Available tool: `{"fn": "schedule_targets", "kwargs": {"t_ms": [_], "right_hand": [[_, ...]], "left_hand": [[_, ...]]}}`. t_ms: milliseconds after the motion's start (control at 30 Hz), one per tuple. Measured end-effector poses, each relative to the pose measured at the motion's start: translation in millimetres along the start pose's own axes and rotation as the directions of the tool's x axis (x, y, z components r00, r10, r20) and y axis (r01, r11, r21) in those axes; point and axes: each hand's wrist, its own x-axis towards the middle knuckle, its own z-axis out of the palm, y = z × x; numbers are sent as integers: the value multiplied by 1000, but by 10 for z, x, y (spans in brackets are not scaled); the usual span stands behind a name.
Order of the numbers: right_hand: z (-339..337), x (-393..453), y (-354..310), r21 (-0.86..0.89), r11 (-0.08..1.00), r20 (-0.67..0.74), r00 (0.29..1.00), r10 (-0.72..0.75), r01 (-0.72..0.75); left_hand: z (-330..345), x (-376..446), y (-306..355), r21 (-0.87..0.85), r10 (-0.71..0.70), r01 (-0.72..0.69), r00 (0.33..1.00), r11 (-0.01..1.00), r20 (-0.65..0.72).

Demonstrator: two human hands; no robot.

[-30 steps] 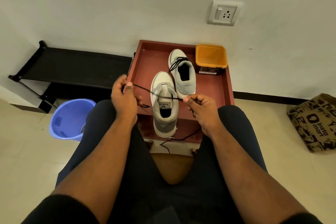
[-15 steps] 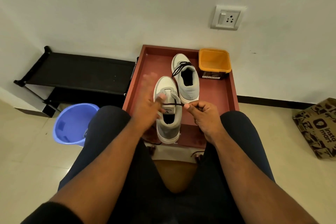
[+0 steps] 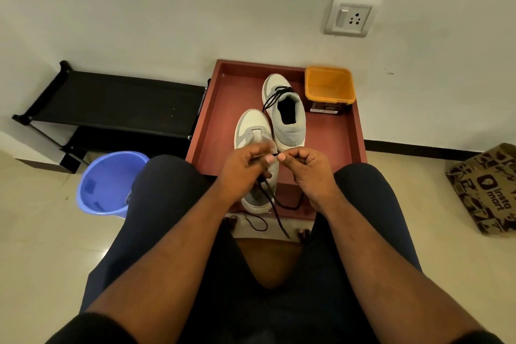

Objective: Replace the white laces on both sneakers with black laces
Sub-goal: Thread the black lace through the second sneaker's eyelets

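Black lace point(image 3: 275, 205) is pinched in both the left hand point(image 3: 245, 169) and right hand point(image 3: 305, 166), and it could slip out of the near shoe point(image 3: 252, 131) if pulled hard

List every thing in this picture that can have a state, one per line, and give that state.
near sneaker: upright, lacing unfinished
far sneaker: upright, black-laced
black lace: pinched by both hands, ends trailing
left hand: pinching lace
right hand: pinching lace
orange tub: open
blue bucket: upright
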Motion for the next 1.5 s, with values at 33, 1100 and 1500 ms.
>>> {"fn": "schedule_targets", "kwargs": {"t_ms": [33, 1100, 1500], "right_hand": [[11, -7, 6, -7, 1000, 17, 1000, -3, 3], [-90, 1119, 140, 339, 883, 124, 946, 301, -325], [-85, 1074, 166, -93, 945, 375, 868, 326, -314]], "left_hand": [[32, -2, -2, -13, -15, 15, 1000, 1000, 24], [-192, 1261, -320, 435, -92, 132, 989, 891, -112], [-194, 1027, 138, -248, -364, 341, 930, 906, -51]]}}
